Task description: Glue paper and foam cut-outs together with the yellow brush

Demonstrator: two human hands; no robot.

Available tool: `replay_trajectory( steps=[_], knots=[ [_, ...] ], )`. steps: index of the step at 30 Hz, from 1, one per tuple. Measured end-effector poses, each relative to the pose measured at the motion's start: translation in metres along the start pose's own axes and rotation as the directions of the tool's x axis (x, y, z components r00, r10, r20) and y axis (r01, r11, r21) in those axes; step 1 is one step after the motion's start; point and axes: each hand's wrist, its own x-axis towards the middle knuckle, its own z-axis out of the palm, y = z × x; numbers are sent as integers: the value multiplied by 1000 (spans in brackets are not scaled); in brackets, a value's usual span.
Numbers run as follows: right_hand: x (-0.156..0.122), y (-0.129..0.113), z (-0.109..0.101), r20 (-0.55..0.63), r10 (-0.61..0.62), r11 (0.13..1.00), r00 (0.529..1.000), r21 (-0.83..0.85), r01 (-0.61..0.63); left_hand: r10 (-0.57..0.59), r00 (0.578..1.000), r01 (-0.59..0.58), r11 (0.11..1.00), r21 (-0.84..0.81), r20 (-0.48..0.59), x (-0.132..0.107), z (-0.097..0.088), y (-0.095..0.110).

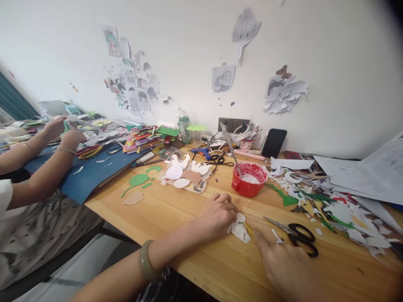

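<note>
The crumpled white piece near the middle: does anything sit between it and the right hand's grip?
Yes, a thin yellow object lies between the white piece and the right hand's grip. Nothing visible separates the white piece from the left hand's grip.

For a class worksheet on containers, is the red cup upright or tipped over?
Upright: the red cup stands on the wooden table, open rim facing up, white contents showing inside.

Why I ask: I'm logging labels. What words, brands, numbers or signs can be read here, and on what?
No text can be read.
Green bottle: marks too small and blurred to read.
Wall drawing: any lettering is too small to read.
White paper at the left hand: no lettering visible.
</note>
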Motion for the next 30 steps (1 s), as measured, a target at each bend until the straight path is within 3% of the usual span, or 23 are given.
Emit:
replay_trajectory(
  steps=[5,9,13,18,22,24,26,28,30],
  knots=[
    [-7,27,-16,-169,72,997,983,43,-66,-146,984,133,983,-127,-102,-5,-8,1],
    [-13,30,-16,-202,13,996,979,84,4,-288,953,255,933,-255,-100,-9,-9,3],
    [-11,18,-3,-163,-23,996,986,81,37,-537,843,499,806,-318,-40,-12,-7,7],
    [-4,5,5,-139,-75,997,987,25,80,-584,810,534,772,-345,-52,-19,-8,9],
    [-4,6,-5,-218,-75,996,973,35,85,-686,726,626,691,-362,-53,-25,-6,6],
    [-3,4,-9,-275,-62,994,959,72,85,-675,729,591,703,-395,-110,-26,-3,5],
    [-1,0,-10,-309,-51,991,950,106,87,-607,774,509,766,-394,-181,-27,1,5],
    [2,-6,-7,-307,-44,990,951,117,84,-545,811,454,816,-357,-214,-27,3,5],
    [4,-12,-3,-263,-60,991,963,101,90,-540,817,467,825,-318,-203,-26,3,5]
  ],
)
